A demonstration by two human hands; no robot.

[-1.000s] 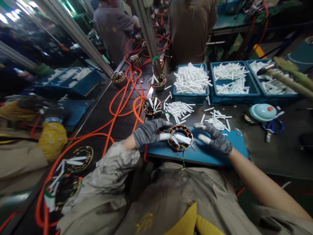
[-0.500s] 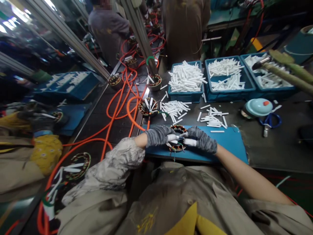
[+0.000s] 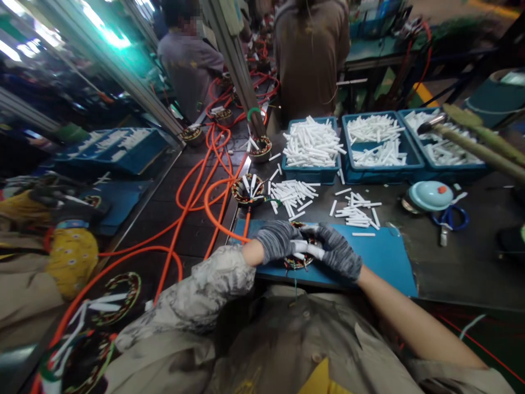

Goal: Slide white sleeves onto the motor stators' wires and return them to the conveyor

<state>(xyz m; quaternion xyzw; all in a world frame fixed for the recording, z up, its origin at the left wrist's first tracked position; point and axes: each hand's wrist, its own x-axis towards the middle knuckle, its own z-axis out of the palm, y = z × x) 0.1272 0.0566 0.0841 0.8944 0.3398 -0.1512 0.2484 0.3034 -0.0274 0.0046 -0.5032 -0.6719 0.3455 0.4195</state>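
Note:
A wound motor stator (image 3: 298, 264), a ring with dark, multicoloured windings, lies on the blue mat (image 3: 381, 260) in front of me. Over its opening, my left hand (image 3: 282, 242) in a grey striped glove has its white-tipped fingers closed. From the other side, my right hand (image 3: 338, 253), gloved alike, reaches in with curled fingers, its tips meeting the left ones. What is pinched between them is too small and covered to make out. Much of the ring is hidden beneath both hands. Beyond them lie loose white tubes (image 3: 292, 196).
Blue bins (image 3: 314, 175) of white tubes line the back. Orange hoses (image 3: 191, 191) cross the left side near other stators (image 3: 247, 189). Right are a light-blue lidded pot (image 3: 430, 196) and blue-handled scissors (image 3: 453, 218). A co-worker's gloved hand (image 3: 71, 210) works at far left.
The view has tilted, so the bench sits lower in the picture. My hands have drawn closer together over the stator, and my left wrist has shifted right.

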